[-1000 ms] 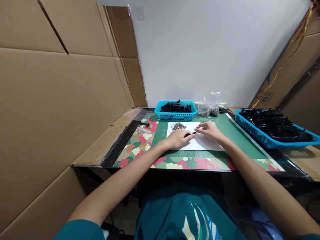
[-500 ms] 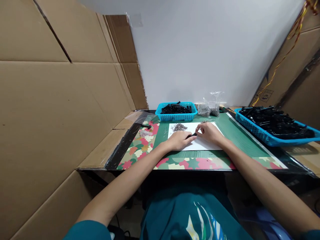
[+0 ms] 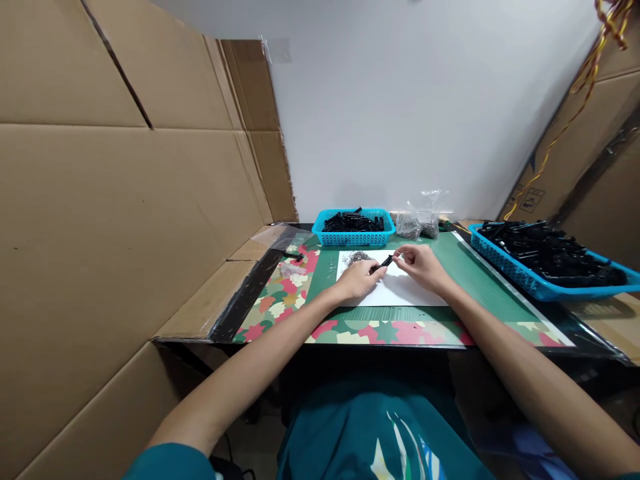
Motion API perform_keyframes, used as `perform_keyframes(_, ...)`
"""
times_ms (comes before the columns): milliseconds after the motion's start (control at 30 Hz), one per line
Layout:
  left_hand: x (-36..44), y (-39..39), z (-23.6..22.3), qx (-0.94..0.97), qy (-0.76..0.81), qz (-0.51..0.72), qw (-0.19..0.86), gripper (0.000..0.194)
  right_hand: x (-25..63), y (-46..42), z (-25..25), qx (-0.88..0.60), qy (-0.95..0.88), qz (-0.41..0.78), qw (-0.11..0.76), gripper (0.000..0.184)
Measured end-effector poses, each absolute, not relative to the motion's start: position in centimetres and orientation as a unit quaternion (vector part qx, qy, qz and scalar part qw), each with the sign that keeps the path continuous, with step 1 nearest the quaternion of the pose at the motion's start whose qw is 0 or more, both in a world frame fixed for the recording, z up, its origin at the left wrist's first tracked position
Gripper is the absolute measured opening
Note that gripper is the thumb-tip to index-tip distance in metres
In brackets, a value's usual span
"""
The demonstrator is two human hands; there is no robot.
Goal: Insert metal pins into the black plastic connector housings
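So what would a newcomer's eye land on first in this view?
Probably the two bright blue baskets heaped with black parts: the smaller basket at the back of the green mat, the larger basket at the far right. Next, the left hand holding a dark piece over the white sheet, with the right hand at its tip. The tall cardboard panel fills the left side.

Your single view looks from your head, forward and down over your forearms to both hands close in front, with the green mat (image 3: pixel 475 280) beneath and the pale wall (image 3: pixel 410 107) beyond
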State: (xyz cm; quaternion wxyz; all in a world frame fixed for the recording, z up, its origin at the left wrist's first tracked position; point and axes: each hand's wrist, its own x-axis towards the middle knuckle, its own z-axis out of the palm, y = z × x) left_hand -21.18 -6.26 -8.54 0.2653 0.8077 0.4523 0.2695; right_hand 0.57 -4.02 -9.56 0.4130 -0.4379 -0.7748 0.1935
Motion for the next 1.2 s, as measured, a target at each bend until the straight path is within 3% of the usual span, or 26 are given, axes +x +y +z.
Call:
perform_keyframes(167, -20.8, -6.0, -8.2, 0.612, 0.418, 0.372, 0.559, 0.026, 0.4, -4.8, -8.9, -0.389, -0.717, 0.365, 0.449, 0.050)
perform_keyframes(300, -20.9, -6.6, -7.3, 0.517, 0.372, 0.384, 0.669, 0.033, -0.1, -5.1, -8.9, -0.346, -0.681, 0.448, 0.465, 0.050)
perform_keyframes(500, -20.9, -7.2, -6.9, 0.501, 0.354, 0.353, 0.706, 0.031, -0.6, -5.3, -8.9, -0.361, -0.690, 0.430, 0.457, 0.050)
perform_keyframes(633, -20.8, -7.2, -7.0, 0.493, 0.367, 0.361, 0.701, 0.027, -1.1, -5.8, -8.6, -0.388, -0.724, 0.337, 0.460, 0.049)
perform_keyframes(933, -21.2, -6.4, -7.5, 0.458, 0.395, 0.403, 0.687, 0.023, -1.1, -5.4, -9.5, -0.435, -0.787, 0.127, 0.419, 0.027)
perform_keyframes(1200, -21.1, -6.6, -7.5, 0.482, 0.401, 0.392, 0.673, 0.025, -1.1, -5.5, -9.7, -0.426, -0.786, 0.100, 0.437, 0.022)
